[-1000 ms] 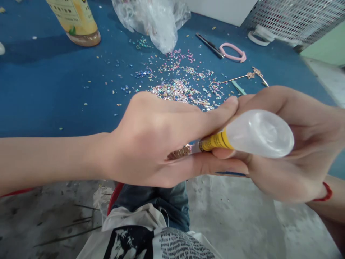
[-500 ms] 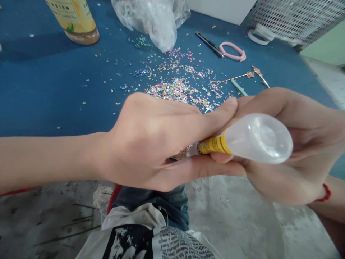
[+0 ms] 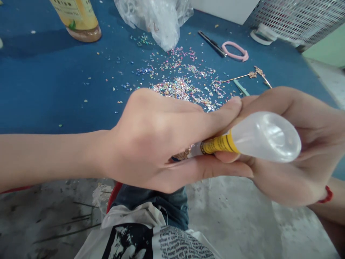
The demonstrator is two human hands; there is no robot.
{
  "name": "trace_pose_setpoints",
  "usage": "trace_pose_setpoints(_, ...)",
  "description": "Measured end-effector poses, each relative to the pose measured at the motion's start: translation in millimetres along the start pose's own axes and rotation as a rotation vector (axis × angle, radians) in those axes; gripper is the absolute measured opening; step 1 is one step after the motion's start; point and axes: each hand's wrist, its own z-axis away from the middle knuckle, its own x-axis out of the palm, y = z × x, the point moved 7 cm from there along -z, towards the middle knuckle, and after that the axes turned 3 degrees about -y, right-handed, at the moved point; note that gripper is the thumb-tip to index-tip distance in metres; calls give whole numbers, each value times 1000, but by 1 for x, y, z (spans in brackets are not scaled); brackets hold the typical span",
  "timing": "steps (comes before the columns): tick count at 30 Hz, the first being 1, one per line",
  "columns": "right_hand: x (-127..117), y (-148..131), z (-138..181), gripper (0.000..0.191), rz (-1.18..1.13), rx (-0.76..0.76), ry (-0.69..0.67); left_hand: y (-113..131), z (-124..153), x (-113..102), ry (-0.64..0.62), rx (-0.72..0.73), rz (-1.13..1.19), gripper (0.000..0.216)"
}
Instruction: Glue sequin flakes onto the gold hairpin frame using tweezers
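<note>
My right hand [image 3: 291, 169] is closed round a clear plastic glue bottle [image 3: 265, 136] with a yellow label, its rounded base toward me. The bottle's narrow end points left, into the hollow of my left hand [image 3: 156, 140]. There it meets a gold filigree ornament [image 3: 182, 154], which my left hand grips. Only a small part of that ornament shows; my fingers hide the rest. My left thumb and fingers reach right, touching my right hand.
Beyond my hands a pile of glittering chips [image 3: 175, 86] spreads over the blue table [image 3: 40, 86]. Gold hairpins [image 3: 252, 75], a black pen [image 3: 211, 43], a pink band [image 3: 235, 51], a plastic bag [image 3: 164, 25], a drink bottle [image 3: 81, 21] and a white basket [image 3: 302, 21] stand or lie around it.
The glue bottle has shifted slightly to the right in view, with a small tilt. Both hands keep their hold, and the whole scene has drifted a little rightward.
</note>
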Motion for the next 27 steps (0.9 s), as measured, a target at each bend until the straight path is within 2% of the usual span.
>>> trace_pose_setpoints(9, -1, -1, 1, 31, -105, -36, 8, -1, -2, 0, -11, -21, 17, 43)
trace_pose_setpoints(18, -1, 0, -1, 26, 50, 4, 25, -2, -1, 2, -18, -20, 0, 42)
trace_pose_setpoints(23, 0, 2, -2, 27, 62, 37, 23, -2, 2, 1, -19, 1, -73, 48)
trace_pose_setpoints(27, -2, 5, -5, 20, 47, 88, 27, 1, 6, -1, -4, -3, -121, 51)
